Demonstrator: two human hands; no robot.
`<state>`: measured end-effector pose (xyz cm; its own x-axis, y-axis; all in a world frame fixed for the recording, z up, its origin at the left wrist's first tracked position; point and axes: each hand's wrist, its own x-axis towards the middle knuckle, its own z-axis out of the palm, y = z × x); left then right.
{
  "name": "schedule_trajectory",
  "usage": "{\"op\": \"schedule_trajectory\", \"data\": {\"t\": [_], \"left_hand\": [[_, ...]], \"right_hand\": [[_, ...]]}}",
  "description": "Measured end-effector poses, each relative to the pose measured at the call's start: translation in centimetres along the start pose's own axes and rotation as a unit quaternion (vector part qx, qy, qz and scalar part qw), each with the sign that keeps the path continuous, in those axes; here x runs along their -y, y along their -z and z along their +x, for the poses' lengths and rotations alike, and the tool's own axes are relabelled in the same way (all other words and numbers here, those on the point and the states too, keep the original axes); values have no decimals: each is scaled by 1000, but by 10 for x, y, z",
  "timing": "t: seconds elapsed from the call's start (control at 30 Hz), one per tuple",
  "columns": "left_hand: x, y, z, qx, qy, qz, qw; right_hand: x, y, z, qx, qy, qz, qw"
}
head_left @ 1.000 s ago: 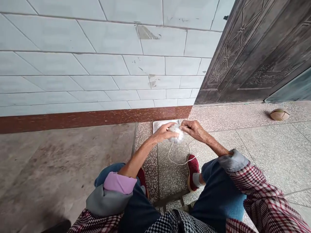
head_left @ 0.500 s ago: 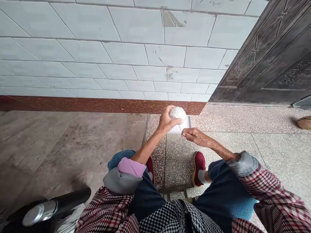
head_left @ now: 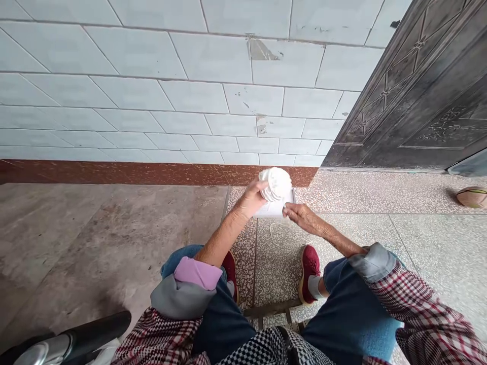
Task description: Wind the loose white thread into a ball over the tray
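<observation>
My left hand (head_left: pixel 251 199) grips a round white bundle (head_left: pixel 277 183) with ruffled, layered edges; I cannot tell its exact kind. The thumb rests along its left side, and the fingers behind it are partly hidden. Just below and right of the bundle, my right hand (head_left: pixel 303 216) has its fingertips pinched together, apparently on a thin white string. A loop of this string (head_left: pixel 272 234) hangs beneath the hands. Behind and under the bundle, a shallow white tray (head_left: pixel 265 210) lies on the floor by the wall.
A white tiled wall (head_left: pixel 160 96) with a red-brown skirting (head_left: pixel 125 172) rises ahead. To the right are a dark carved door (head_left: pixel 418 116) and a ball (head_left: pixel 472 196). A wooden rail (head_left: pixel 272 308) crosses between my red shoes (head_left: pixel 310 268). A black and silver cylinder (head_left: pixel 76 337) is at lower left.
The bundle has turned in my left hand and now shows layered ruffles. My left thumb has moved from its lower front to its left side. The view has tilted up slightly.
</observation>
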<state>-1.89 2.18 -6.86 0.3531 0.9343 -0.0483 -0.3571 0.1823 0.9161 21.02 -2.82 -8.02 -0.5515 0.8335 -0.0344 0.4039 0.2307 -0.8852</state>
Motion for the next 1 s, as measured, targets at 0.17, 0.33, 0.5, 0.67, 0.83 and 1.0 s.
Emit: {"op": "schedule_trajectory", "data": {"t": [0.17,0.33,0.5,0.67,0.83,1.0], "left_hand": [[1,14,3,-136,-21,296,945],[16,-4,-16,132,93,106,981],[6,-5,-6,48,6,-37,998],[5,18,6,-141,-58,258,954],[17,10,-9,40,56,253,965],[14,-3,-10,116,68,-4,991]], "right_hand": [[17,31,-1,9,32,30,999],[-2,54,20,-108,36,20,993],[-10,5,19,-42,13,-12,999],[12,13,4,66,8,17,998],[8,59,12,-70,31,17,997],[-13,33,19,-94,16,12,995]]}}
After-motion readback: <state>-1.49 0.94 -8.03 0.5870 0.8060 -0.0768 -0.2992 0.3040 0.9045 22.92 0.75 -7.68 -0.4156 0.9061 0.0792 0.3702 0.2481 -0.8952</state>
